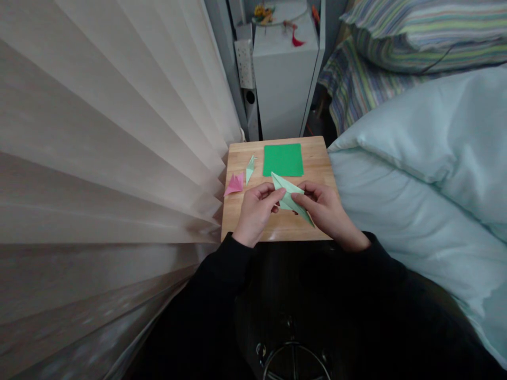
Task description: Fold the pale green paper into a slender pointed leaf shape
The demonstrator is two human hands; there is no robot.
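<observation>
A folded sheet of pale green origami paper point(291, 186) is held between both hands above the small wooden table point(277, 232). My left hand point(259, 207) pinches its left side, thumb on top. On the other side, my right hand point(322, 206) grips the paper with its thumb across the folded face. One point of the paper reaches up and left, another down and right; the fingers behind it are mostly hidden. Beyond the hands lies a stack of green paper squares point(282, 160). To the left rest a pale green folded piece point(250, 169) and a pink folded piece point(234, 183).
A pleated curtain point(138, 132) hangs along the table's left side. On the right is a bed with a pale blue quilt point(415, 174) and striped pillows point(431, 31). Behind the table stands a white cabinet point(285, 84). A dark wheeled chair base point(295, 364) shows below.
</observation>
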